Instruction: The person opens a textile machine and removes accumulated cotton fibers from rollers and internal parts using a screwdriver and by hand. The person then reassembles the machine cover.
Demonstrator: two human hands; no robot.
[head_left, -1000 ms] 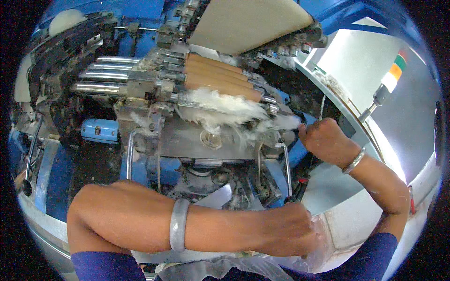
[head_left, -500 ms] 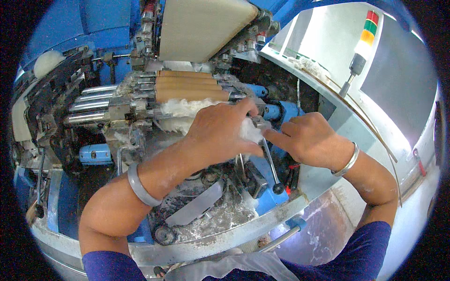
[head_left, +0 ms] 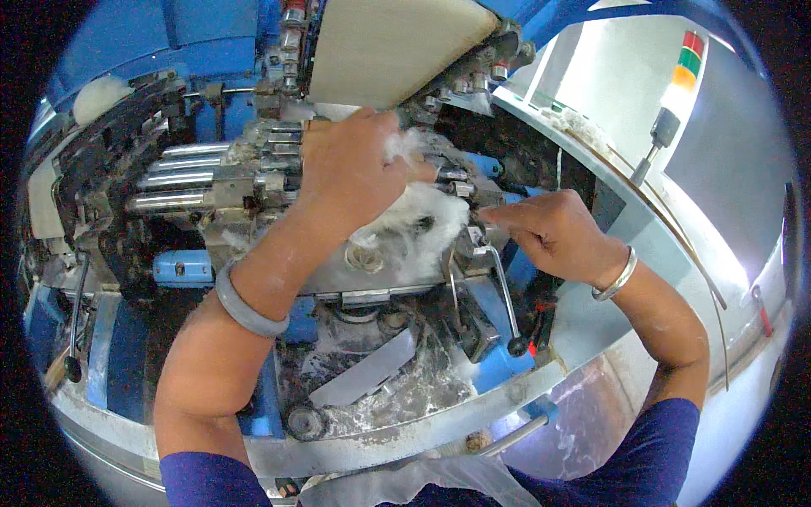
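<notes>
My left hand (head_left: 355,165) is over the brown rollers of a fibre machine, fingers curled round a tuft of white fibre (head_left: 409,145) that pokes out on its right side. Below it, a larger mass of loose white fibre (head_left: 431,218) lies over the front rollers and a metal plate. At the right end of the rollers is my right hand (head_left: 557,235), its index finger reaching to a metal block (head_left: 483,218) and the other fingers folded in. Whether its fingertips pinch anything is hidden. A black-knobbed lever (head_left: 507,308) slants down below that hand.
Above the rollers rises a wide cream belt (head_left: 393,51). Polished steel rollers (head_left: 177,179) lie to the left. A lint-covered lower deck carries a grey metal bar (head_left: 363,367). On the right stand a signal lamp (head_left: 676,93) and a thin rod (head_left: 676,221) along the pale machine edge.
My left hand has moved up and left, away from the right end of the rollers, with a fibre tuft. The fibre mass below is uncovered. My right hand stays near the metal block.
</notes>
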